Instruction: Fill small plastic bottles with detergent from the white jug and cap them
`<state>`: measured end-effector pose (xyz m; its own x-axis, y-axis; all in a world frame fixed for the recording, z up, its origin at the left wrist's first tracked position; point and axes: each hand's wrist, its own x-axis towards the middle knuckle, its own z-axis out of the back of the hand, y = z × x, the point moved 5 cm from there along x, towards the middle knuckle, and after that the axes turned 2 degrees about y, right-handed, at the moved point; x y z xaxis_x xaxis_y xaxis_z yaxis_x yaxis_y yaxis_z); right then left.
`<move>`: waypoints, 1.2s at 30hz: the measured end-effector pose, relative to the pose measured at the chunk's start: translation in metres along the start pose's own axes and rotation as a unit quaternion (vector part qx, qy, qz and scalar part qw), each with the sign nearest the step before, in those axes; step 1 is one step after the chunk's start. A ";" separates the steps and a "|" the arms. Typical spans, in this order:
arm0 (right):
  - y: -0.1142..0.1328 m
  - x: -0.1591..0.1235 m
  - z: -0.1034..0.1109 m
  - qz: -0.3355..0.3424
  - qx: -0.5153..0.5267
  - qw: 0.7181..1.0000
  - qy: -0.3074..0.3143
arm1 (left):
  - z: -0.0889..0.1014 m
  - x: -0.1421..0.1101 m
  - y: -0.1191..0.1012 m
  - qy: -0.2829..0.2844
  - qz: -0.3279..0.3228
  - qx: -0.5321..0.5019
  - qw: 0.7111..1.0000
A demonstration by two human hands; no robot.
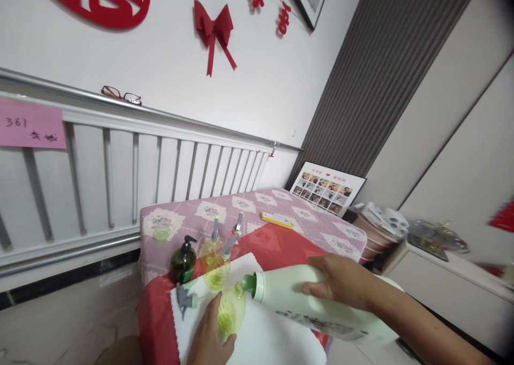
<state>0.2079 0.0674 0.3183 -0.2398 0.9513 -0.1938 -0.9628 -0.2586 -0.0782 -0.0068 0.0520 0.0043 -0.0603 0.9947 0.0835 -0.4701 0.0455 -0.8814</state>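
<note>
My right hand (pixel 343 282) grips a large pale green jug (pixel 317 301), tipped on its side so that its green spout (pixel 248 283) meets the neck of a small clear bottle (pixel 231 311) with yellow-green liquid. My left hand (pixel 211 335) is wrapped round that small bottle from below and holds it over a white cloth (pixel 257 343). A loose grey spray head (pixel 184 299) lies on the cloth just left of my left hand.
Behind stand a dark green pump bottle (pixel 183 260) and two yellowish spray bottles (pixel 217 263) on a small table with a pink patterned cover (pixel 249 204) and red cloth. A yellow case (pixel 277 219) lies further back. A white radiator is at left, a photo frame at right.
</note>
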 end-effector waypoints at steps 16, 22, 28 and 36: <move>0.000 0.001 0.000 -0.002 -0.011 1.000 0.005 | -0.003 0.000 0.005 -0.010 -0.003 -0.005 1.000; 0.002 0.003 0.003 0.000 -0.016 1.000 0.011 | -0.002 0.001 0.006 -0.003 -0.011 -0.007 1.000; 0.001 0.003 0.003 -0.003 -0.003 1.000 0.017 | 0.000 0.000 0.004 0.000 -0.003 -0.014 1.000; 0.002 0.003 0.004 -0.003 -0.011 1.000 0.024 | 0.004 0.000 -0.006 0.025 0.000 -0.007 1.000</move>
<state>0.2044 0.0706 0.3216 -0.2271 0.9441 -0.2391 -0.9612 -0.2568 -0.1009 -0.0073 0.0510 0.0112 -0.0161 0.9980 0.0611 -0.4579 0.0470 -0.8878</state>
